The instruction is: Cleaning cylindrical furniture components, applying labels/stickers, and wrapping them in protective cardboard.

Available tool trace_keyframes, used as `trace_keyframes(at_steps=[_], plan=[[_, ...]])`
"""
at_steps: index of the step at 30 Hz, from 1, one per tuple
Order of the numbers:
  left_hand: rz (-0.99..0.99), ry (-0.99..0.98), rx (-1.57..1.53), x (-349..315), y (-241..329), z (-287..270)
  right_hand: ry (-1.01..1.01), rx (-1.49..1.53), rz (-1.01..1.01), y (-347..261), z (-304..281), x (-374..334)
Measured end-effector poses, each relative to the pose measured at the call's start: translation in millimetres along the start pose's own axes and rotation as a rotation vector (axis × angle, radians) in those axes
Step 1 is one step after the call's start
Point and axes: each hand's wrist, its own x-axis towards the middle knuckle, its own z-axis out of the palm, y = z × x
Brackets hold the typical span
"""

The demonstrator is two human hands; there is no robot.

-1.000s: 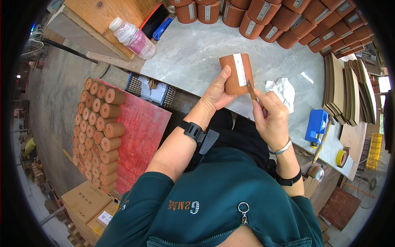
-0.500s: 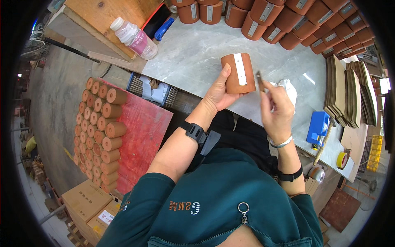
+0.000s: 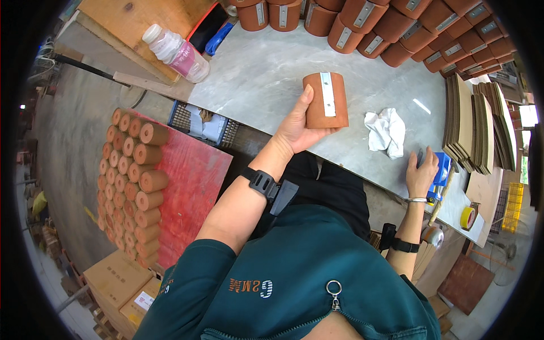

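Observation:
My left hand is closed around a reddish-brown cylinder, holding it over the front edge of the grey tabletop. A pale metal strip runs down the cylinder's side facing me. My right hand is at the right of the table, beside a blue tape dispenser. Its fingers are apart, with a small dark object showing between them, too small to name. A crumpled white cloth lies on the table between my two hands.
Many similar brown cylinders are stacked at the back. Cardboard sheets stand at the right, near a yellow tape roll. At left are a plastic bottle and a red board bearing piled cylinders.
My right hand has moved right and down, from beside the cylinder with a thin tool to the blue dispenser. The cloth is now uncovered. My left hand still holds the cylinder.

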Motion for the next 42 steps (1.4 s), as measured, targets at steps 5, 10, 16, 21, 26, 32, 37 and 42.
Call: trace_keyframes(at_steps=[5,10,16,21,26,32,37,42], plan=[[0.004,-0.012,0.017,-2,0,-3,0.012,0.509,-0.353,-132,-53,8],[0.028,-0.061,0.141,-2,-1,4,-0.115,0.618,-0.511,-204,-60,-1],[0.018,-0.037,0.147,-2,0,-3,-0.116,0.645,-0.582,-210,-44,-3],[0.021,-0.024,0.157,-4,2,4,-0.132,0.662,-0.648,-203,-49,-2],[0.004,-0.077,0.155,-3,2,4,-0.175,0.693,-0.515,-206,-48,5],[0.023,-0.054,0.196,-4,-1,0,-0.159,0.655,-0.641,-197,-53,-2],[0.01,-0.173,0.107,1,0,-4,-0.163,0.686,-0.562,-198,-60,10],[-0.004,-0.119,0.128,-2,0,3,-0.154,0.606,-0.608,-194,-59,7]])
